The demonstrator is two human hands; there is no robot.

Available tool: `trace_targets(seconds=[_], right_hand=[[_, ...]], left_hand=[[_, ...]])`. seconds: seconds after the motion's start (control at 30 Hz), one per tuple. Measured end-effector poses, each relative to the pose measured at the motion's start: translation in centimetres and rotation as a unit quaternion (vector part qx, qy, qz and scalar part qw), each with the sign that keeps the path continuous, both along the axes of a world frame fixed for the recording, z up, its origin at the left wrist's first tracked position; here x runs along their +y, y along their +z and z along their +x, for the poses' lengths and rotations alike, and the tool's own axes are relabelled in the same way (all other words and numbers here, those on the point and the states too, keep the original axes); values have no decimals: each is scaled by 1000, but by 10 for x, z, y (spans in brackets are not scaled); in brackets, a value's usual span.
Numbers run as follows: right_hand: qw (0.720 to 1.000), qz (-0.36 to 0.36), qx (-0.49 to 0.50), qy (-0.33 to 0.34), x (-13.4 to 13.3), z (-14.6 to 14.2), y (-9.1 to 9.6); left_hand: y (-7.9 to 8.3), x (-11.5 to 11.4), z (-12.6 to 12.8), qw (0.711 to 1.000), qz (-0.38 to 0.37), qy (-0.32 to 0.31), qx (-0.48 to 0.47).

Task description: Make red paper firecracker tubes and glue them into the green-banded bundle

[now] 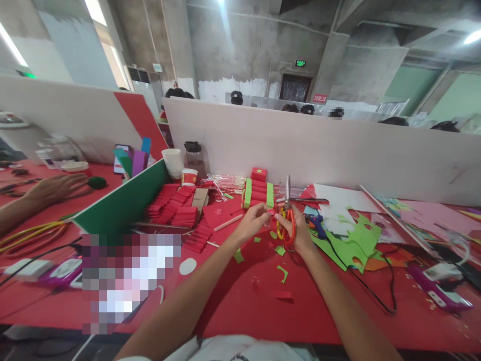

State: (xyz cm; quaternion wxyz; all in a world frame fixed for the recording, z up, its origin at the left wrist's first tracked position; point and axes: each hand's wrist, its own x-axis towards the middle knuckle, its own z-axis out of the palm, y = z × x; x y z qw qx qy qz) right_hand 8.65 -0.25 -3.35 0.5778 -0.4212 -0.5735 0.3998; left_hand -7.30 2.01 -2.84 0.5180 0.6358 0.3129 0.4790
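A: State each hand's grip.
B: The left hand (pixel 256 220) has its fingertips pinched on a small reddish piece (pixel 271 212) (too small to identify further). The right hand (pixel 299 230) grasps metal scissors with orange and yellow handles (pixel 288 203), blades upward; whether its fingertips also touch the piece, I cannot tell.
A: Position of the piece?
B: Between the hands, over the red tabletop (pixel 244 301), near a bundle of red cylindrical rolls with lime-green bands (pixel 259 193).
A: Surroundings?
B: Right of the right hand, a dark-blue gun-shaped tool (pixel 317 225) and a ragged lime-green sheet (pixel 349 240). Small lime-green scraps (pixel 280 250) lie nearer the wearer.
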Motion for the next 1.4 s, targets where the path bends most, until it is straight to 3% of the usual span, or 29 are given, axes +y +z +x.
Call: trace_targets(seconds=[0.17, 0.43, 0.77, 1.4], right_hand=[[998, -40, -31, 40, -6, 3, 7], [982, -33, -137, 129, -11, 5, 8], [976, -33, -153, 150, -14, 2, 8], [976, -10, -158, 149, -17, -1, 14]], left_hand=[[6, 4, -6, 998, -7, 56, -3], [7, 12, -11, 992, -26, 118, -46], [7, 12, -12, 987, -34, 131, -86], [9, 16, -16, 992, -3, 121, -41]])
